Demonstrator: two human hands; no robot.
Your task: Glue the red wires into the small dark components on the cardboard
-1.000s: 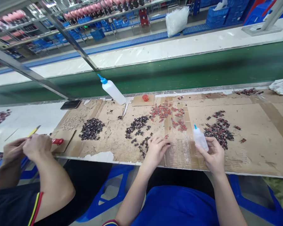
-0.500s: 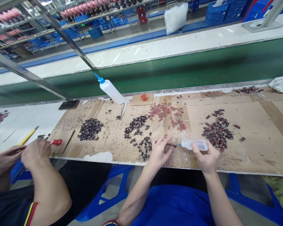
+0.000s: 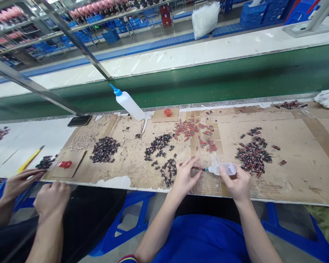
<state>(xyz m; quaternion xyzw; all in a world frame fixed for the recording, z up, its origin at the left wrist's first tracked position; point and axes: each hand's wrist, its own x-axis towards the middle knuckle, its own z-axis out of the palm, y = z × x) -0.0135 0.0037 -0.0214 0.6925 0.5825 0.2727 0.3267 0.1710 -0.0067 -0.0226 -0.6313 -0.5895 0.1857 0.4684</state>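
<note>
The person in the blue top sits at a bench covered with taped cardboard (image 3: 290,146). Their right hand (image 3: 237,182) is wrapped around a small clear squeeze bottle (image 3: 223,168), held on its side just above the cardboard near the front edge, its blue nozzle pointing left. The nozzle tip meets a tiny dark part pinched between the thumb and fingertips of the left hand (image 3: 184,177); the part is too small to make out. Just left of that hand lies a scatter of black pieces (image 3: 160,146), and behind it a loose patch of red pieces (image 3: 190,128). To the right of the bottle sits a heap of mixed red-and-black pieces (image 3: 252,155). Further back a larger white bottle with a blue spout (image 3: 127,103) leans on the bench's rear edge, with a small red cap (image 3: 167,112) on a cardboard square near it. Beyond runs a green conveyor belt (image 3: 235,78). At the far left a co-worker's two hands (image 3: 35,186) hover at the bench edge, loosely open, near a yellow tool (image 3: 30,159) and a small red item (image 3: 64,164).
</note>
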